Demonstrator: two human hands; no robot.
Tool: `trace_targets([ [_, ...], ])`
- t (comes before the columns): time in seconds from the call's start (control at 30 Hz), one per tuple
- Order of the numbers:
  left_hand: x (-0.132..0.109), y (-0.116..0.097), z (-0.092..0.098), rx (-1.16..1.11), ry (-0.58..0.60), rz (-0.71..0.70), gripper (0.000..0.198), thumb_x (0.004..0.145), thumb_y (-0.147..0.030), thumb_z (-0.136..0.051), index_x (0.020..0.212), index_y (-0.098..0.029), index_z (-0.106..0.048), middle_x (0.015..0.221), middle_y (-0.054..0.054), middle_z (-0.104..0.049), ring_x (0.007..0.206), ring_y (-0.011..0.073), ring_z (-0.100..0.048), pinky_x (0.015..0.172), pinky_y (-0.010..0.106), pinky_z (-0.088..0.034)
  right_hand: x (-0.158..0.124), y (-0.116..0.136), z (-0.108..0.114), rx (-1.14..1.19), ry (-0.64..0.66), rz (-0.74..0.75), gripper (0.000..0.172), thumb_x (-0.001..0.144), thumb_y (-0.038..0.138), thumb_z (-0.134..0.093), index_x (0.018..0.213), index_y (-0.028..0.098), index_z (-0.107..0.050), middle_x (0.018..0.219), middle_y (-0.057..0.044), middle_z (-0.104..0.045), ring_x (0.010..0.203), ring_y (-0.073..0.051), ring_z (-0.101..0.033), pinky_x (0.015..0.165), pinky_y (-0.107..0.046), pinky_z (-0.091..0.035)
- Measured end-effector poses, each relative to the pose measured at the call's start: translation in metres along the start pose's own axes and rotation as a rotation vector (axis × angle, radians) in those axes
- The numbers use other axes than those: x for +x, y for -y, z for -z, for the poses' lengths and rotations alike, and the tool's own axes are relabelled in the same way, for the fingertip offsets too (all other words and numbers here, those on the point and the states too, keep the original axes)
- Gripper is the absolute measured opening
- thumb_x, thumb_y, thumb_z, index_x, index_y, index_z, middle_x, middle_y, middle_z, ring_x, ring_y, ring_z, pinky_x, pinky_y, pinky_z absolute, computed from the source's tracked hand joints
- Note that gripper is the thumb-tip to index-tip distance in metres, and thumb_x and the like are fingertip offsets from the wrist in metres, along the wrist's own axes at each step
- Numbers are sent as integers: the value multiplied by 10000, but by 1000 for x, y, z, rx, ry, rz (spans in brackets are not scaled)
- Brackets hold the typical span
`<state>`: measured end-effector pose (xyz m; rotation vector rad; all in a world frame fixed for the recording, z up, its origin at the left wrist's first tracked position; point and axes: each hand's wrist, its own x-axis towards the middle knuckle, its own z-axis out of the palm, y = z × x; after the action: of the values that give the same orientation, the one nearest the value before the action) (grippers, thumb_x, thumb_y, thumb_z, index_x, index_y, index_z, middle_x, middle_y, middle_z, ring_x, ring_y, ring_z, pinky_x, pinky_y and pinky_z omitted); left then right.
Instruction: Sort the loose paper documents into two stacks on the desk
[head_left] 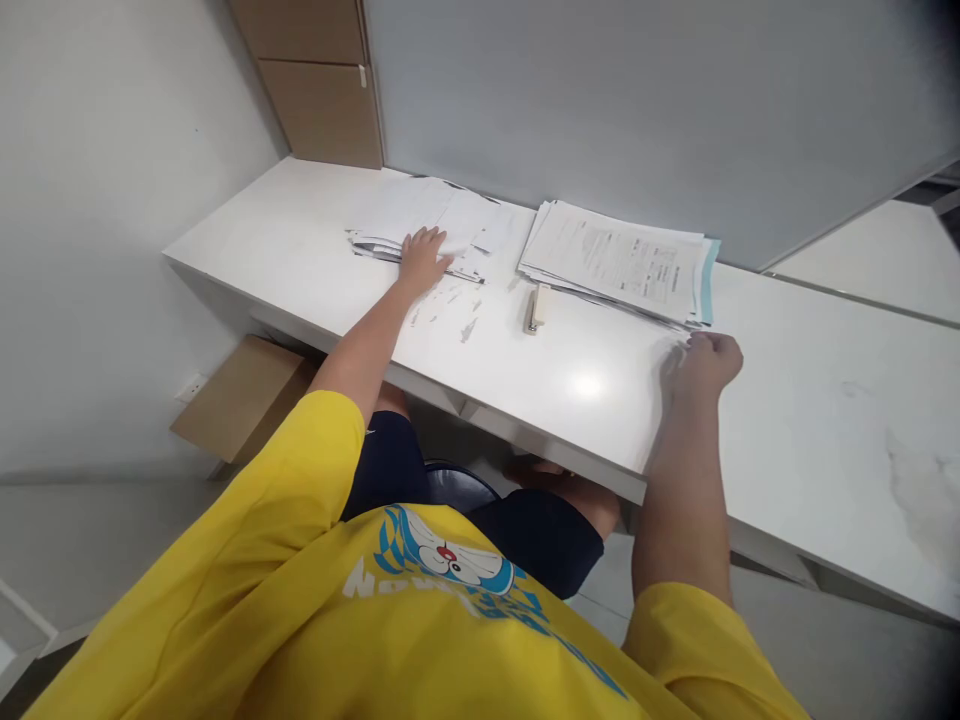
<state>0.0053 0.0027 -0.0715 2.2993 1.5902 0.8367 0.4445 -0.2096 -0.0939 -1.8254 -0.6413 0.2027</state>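
My left hand (pixel 422 258) lies flat with fingers spread on a loose pile of white papers (pixel 431 215) at the back left of the white desk (pixel 525 380). My right hand (pixel 705 360) is curled closed just in front of the near corner of a second stack of printed sheets (pixel 619 260), which has blue sheets at the bottom; whether it pinches a sheet I cannot make out. A beige stapler (pixel 535 308) lies on the desk between the two hands.
A grey partition (pixel 637 100) runs behind the desk, and wooden cabinet fronts (pixel 315 80) stand at the back left. A cardboard box (pixel 240 400) sits on the floor under the desk's left end. Small paper scraps (pixel 457 315) lie near the left pile.
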Motion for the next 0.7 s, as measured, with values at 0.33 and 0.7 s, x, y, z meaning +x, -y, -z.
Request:
trace_targets([
  [0.33,-1,12,-3,-210,-300,97,445,1005,-533,-438,1053,-171,-693,1160,163,-704,1175,275,-622,1104,426,-411,4,-2,-4,48,31,-2,70,754,164,-553,722,221,-578,742,0,-554,801,-195,-536,858,-349,-451],
  [0.7,3,5,-1,-344,-507,239,416,1008,-528,-452,889,-191,-665,906,94,-709,987,238,-682,985,385,-512,9,-6,-7,17,60,12,62,772,210,-560,716,225,-580,746,-2,-589,809,-201,-554,863,-355,-461],
])
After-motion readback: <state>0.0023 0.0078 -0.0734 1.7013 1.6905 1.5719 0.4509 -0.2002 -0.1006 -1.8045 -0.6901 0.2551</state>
